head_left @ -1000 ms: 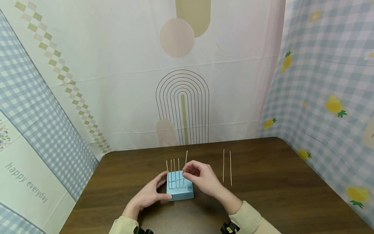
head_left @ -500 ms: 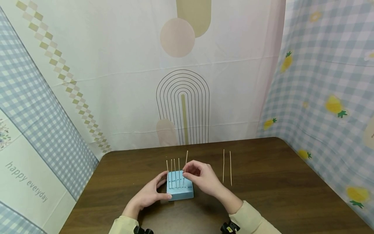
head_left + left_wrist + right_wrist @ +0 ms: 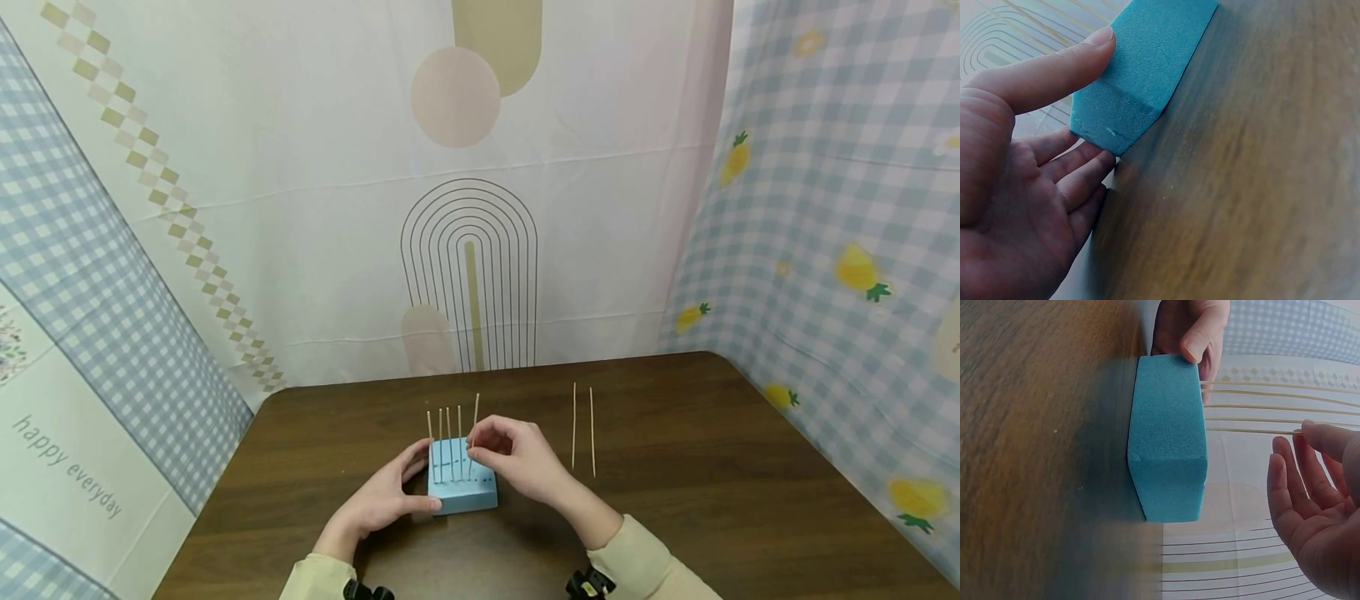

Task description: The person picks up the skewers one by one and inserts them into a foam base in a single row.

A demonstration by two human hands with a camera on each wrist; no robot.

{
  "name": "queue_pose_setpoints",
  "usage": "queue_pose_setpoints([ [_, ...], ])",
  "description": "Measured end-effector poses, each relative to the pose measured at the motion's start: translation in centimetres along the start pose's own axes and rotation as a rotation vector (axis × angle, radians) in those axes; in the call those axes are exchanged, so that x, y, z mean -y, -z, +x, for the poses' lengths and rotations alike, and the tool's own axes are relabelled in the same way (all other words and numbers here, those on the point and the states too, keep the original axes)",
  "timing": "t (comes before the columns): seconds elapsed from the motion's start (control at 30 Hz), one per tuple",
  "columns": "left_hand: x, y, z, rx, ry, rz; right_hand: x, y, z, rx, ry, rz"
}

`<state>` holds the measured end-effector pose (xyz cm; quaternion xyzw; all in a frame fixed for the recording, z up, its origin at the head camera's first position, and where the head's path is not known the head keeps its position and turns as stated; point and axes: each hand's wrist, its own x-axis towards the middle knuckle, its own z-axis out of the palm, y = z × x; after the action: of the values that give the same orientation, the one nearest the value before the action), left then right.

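Note:
A light blue foam block [image 3: 467, 502] lies on the table, with rows of dark marks on its top. My left hand [image 3: 384, 493] holds its left side, thumb at the front corner and fingers along the side and back. Several thin bamboo skewers [image 3: 448, 423] stand upright in a row in the block. Thumb and fingers of my right hand [image 3: 521, 458] pinch another skewer [image 3: 476, 410], tilted slightly right at the top. Its lower end meets the block at the right end of that row. In the right wrist view the pinched skewer [image 3: 1254, 430] runs beside the others.
Two loose skewers, one [image 3: 574, 425] left of the other [image 3: 592, 432], lie on the brown wooden table [image 3: 712, 483] to the right. Patterned cloths hang behind and at both sides of the table.
My right hand and its pinched skewer have moved slightly down and left, so the skewer's top is lower. The left hand and the block have stayed put.

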<state>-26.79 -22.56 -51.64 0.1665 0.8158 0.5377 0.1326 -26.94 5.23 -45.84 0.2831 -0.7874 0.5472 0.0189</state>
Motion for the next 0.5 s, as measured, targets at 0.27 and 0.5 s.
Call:
queue_pose_setpoints([
  [0.27, -0.08, 0.03, -0.02, 0.0, 0.0, 0.001, -0.45, -0.24, 0.06, 0.007, 0.001, -0.037],
  [0.5, -0.18, -0.02, -0.04, 0.0, 0.009, -0.004, -0.57, -0.62, 0.02, 0.019, 0.001, -0.065],
])
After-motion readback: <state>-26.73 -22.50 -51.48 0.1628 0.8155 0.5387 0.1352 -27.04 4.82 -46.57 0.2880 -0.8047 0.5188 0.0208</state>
